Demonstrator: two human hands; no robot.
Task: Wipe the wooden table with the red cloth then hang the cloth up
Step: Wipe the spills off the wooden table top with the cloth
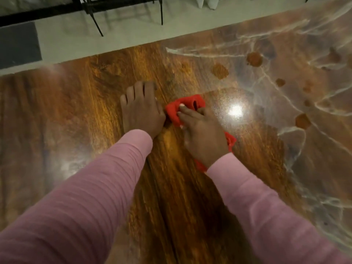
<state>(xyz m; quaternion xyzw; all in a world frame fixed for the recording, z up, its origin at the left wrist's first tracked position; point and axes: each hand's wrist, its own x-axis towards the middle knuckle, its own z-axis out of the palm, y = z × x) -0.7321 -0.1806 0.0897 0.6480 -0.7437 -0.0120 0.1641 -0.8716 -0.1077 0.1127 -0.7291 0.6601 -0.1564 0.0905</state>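
Red cloth lies bunched on the wooden table under the right hand, fingers apparently curled gripping it, left hand braced flat, fingers straight; overlapping strokes toward the pale streaks advised.

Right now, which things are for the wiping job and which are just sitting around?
For the job: red cloth, wooden table, right hand holding the cloth, left hand resting flat on the table.
Just lying about: black metal legs, dark mat beyond the table.
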